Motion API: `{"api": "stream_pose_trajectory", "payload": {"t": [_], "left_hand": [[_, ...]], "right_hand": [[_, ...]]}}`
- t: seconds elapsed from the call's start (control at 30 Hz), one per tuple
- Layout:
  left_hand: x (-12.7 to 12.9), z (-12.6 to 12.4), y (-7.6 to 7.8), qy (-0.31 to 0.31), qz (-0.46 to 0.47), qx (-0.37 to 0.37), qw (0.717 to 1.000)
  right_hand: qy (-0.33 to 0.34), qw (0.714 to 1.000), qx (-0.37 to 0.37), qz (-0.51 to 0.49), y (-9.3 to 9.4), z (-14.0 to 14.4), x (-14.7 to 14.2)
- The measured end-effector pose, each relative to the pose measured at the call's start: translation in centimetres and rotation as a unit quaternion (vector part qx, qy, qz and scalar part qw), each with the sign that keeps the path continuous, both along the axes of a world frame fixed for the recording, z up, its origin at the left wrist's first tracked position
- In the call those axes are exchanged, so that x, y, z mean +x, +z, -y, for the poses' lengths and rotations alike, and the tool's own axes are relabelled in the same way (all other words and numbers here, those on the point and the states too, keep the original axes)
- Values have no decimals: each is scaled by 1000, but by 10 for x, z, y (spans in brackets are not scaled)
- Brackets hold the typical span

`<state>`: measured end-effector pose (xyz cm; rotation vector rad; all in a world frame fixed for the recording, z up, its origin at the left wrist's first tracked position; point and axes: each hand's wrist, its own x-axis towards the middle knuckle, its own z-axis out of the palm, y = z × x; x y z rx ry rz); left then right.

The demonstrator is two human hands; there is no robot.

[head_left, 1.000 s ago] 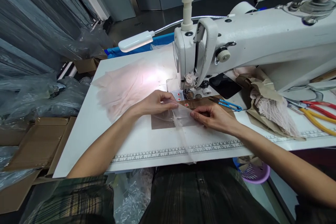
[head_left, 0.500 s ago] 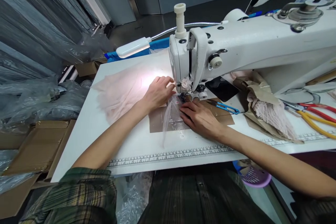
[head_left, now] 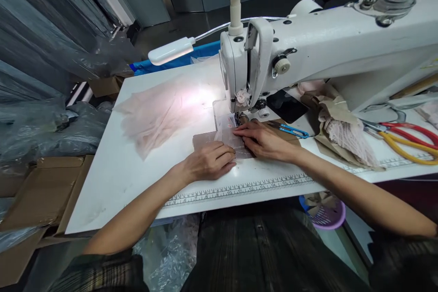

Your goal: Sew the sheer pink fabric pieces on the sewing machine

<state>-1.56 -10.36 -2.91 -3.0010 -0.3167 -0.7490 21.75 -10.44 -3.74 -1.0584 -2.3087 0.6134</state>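
Observation:
A small piece of sheer pale fabric (head_left: 224,133) lies under the presser foot (head_left: 239,117) of a white sewing machine (head_left: 297,50), over a brown patch on the table. My left hand (head_left: 211,160) is closed, its curled fingers on the near edge of this fabric; the fingertips are partly hidden. Just right of the presser foot, my right hand (head_left: 265,140) has its fingers together, gripping the fabric's right side. A larger sheer pink cloth (head_left: 153,116) lies loosely spread on the table, left of the machine.
Blue thread snips (head_left: 290,130) and a dark phone-like slab (head_left: 286,106) lie beside my right hand. Farther right are crumpled paper with lace (head_left: 342,127) and scissors with red and yellow handles (head_left: 409,141). A lamp (head_left: 171,51) shines from behind. A ruler strip (head_left: 239,190) runs along the front edge.
My left hand has moved from beside the needle area toward me, down to the fabric's near edge. My right hand stays by the presser foot. The view has shifted slightly.

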Motion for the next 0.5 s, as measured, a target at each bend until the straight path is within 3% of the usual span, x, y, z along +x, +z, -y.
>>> {"api": "stream_pose_trajectory", "payload": {"t": [0.17,0.3,0.5], "left_hand": [[0,-3,-2,-17,34,-40,998],[-2,-1,-2,9,77,-33,996],[0,1,-3,68,124,-28,990]], "right_hand": [[-49,995,-74,-39,7,-11,10],[-78,997,1,1,9,-1,12],[-1,999,43,23,1,42,9]]}}
